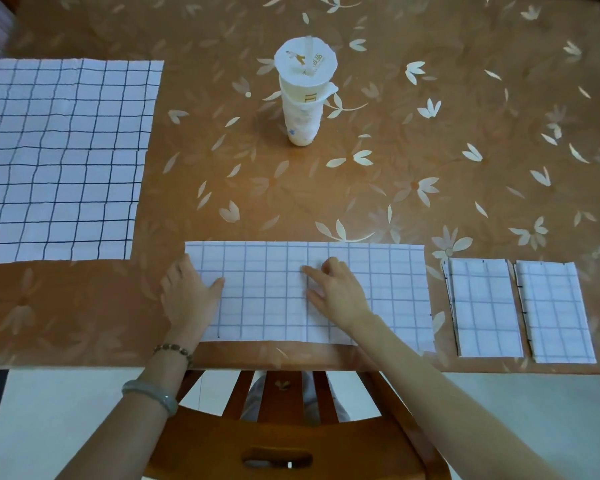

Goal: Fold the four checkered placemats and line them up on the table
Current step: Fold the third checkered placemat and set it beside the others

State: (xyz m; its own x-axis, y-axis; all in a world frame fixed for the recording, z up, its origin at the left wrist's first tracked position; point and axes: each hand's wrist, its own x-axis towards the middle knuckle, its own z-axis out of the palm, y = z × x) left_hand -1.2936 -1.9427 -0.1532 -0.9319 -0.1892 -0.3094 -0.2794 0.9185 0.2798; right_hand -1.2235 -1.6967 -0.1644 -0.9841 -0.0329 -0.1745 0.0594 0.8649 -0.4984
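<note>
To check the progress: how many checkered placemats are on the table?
4. Two folded placemats lie side by side at the right, one half-folded placemat is under both hands, one unfolded placemat lies at the left.

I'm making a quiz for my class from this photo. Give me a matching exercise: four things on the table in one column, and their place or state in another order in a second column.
Things
1. paper cup
2. open placemat
3. half-folded placemat
4. two small folded placemats

Place or state
A. side by side at the right, near the table edge
B. spread flat at the left
C. upright in the middle, farther back
D. under both hands, left hand and right hand

Pairs: 1-C, 2-B, 3-D, 4-A
</note>
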